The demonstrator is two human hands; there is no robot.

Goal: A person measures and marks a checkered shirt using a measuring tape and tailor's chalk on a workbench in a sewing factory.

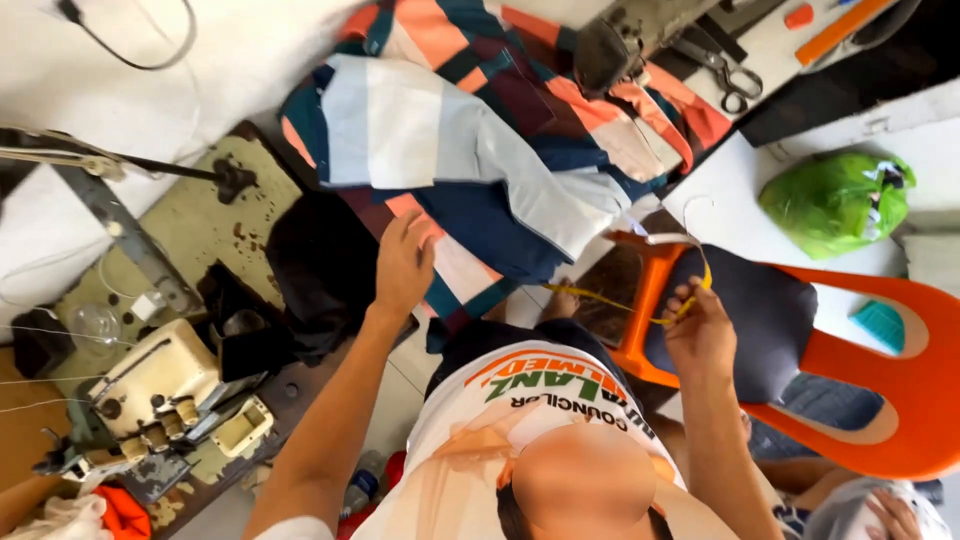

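While seen from the head camera, looking straight down: left hand (403,262) laid palm-down, fingers loosely spread and fairly flat, on the lower edge of the striped patchwork fabric (470,130), touching it rather than clutching it. Fabric heaped on the work table (200,215), in blocks of orange, navy, maroon, pale blue and white, running up under a sewing machine head (610,45) at the top. Right hand (697,325) well apart from the left, fingers curled closed around a yellow measuring tape (600,297), the tape trailing leftward toward the fabric's hanging corner and looping up past the fingers. Just beneath that hand, an orange plastic chair (880,400) with a dark cushion (760,310) on its seat. Scissors (725,70) lying near the machine head at upper right. Green plastic bag (835,200) on the pale surface beyond the chair. Cream overlock machine (160,385) with thread at lower left, beside the left forearm.
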